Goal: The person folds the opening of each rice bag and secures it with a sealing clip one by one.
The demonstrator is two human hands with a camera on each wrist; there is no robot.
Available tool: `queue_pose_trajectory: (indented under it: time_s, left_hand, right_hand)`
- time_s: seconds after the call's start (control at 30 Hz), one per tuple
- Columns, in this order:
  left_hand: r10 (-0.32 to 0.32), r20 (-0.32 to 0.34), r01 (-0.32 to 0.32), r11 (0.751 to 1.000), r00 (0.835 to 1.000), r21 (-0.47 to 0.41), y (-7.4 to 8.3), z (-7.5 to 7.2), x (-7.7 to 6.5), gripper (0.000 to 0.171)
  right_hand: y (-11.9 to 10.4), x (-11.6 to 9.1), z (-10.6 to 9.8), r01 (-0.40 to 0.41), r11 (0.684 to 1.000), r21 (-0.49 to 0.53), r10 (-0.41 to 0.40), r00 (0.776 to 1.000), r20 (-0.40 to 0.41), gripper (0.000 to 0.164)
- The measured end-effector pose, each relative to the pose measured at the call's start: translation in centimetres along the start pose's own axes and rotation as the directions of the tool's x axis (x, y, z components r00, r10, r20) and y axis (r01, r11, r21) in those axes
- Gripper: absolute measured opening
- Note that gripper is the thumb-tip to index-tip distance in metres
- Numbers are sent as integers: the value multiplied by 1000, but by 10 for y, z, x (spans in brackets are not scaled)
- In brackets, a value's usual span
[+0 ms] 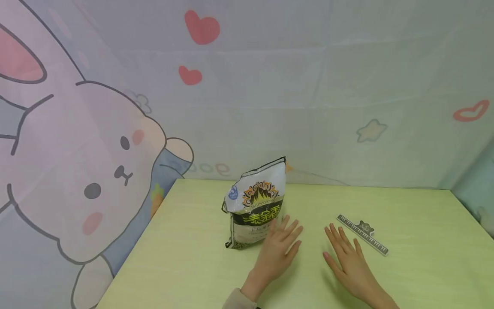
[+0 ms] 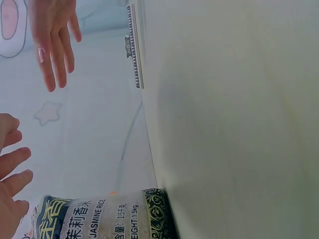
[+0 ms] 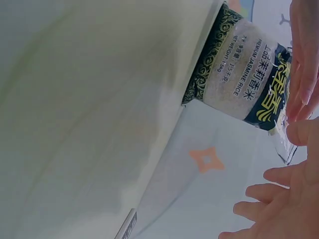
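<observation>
A bag of jasmine rice [image 1: 256, 210], white on top with a dark printed band, stands upright on the table. My left hand [image 1: 275, 253] is spread just in front of its lower right side, holding nothing. To the right, my right hand [image 1: 349, 268] hovers above the table with fingers extended and nothing in its grasp. Beyond that hand lies a ruler [image 1: 362, 235] with a piano-key pattern and a dark animal-shaped piece on its long edge. In the right wrist view, the printed front of the rice bag [image 3: 244, 74] faces the camera, partly overlapped by the left hand [image 3: 304, 55].
The light yellow-green table [image 1: 173, 257] ends at a hanging cloth [image 1: 328, 86] printed with hearts and a star. A large cartoon rabbit [image 1: 96, 159] covers the cloth on the left.
</observation>
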State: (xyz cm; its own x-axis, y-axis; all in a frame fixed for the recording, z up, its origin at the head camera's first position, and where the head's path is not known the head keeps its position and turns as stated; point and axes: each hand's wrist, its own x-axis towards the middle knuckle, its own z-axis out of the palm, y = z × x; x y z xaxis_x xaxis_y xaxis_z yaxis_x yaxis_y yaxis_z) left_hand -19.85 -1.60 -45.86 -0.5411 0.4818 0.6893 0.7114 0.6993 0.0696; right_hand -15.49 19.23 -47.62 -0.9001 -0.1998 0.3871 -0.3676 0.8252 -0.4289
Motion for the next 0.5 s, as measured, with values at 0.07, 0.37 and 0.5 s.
queue_pose_trajectory:
  time_s: [0.07,0.37,0.5]
  left_hand:
    - [13,-43,-13,1000,999,-6,-1,0,0,34]
    - [40,-162,-49,998,986,-51,-6,-2,1,33]
    - [26,-182,-41,996,983,-80,-7,-4,1,34]
  right_hand:
    - [-1,2,1,12,1000,6,-12,999,-30,60]
    - [-5,9,1,53,998,39,-47,990,-136,64]
    - [-8,11,1,53,996,72,-41,987,-155,64]
